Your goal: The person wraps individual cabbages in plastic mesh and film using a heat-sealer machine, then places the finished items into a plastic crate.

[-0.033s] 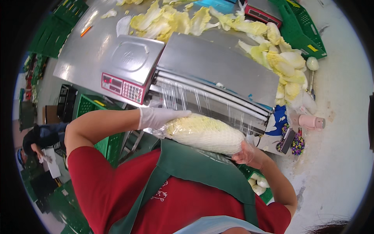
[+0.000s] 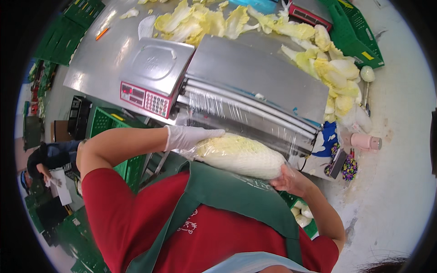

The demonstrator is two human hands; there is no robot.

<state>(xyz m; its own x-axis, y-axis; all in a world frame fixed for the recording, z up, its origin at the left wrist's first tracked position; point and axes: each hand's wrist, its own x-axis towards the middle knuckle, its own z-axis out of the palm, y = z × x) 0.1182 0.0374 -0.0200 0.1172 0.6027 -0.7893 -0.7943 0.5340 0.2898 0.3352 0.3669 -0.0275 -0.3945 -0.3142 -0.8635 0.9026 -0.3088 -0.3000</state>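
Note:
A long pale napa cabbage [image 2: 241, 157], covered in clear plastic film, lies crosswise in front of my apron. My left hand [image 2: 195, 136], in a white glove, grips its yellowish left end from above, fingers reaching along the top. The right end sits in my right hand [image 2: 291, 179], whose fingers curl round the white base. Loose film bunches beneath my left hand. Just beyond the cabbage stands a metal wrapping machine [image 2: 259, 68] with rollers along its near side. Clear film [image 2: 214, 104] with shiny creases hangs at those rollers.
A red-and-silver scale [image 2: 154, 68] adjoins the machine on the left. Loose cabbage leaves [image 2: 191, 25] cover the far table and its right side. Green crates [image 2: 353, 32] stand around. A pink bottle [image 2: 365, 141] is at right. Another person [image 2: 50, 161] works at far left.
Creased film strands between the rollers and the cabbage look shorter now. Both hands keep their hold on the cabbage. The view has shifted slightly.

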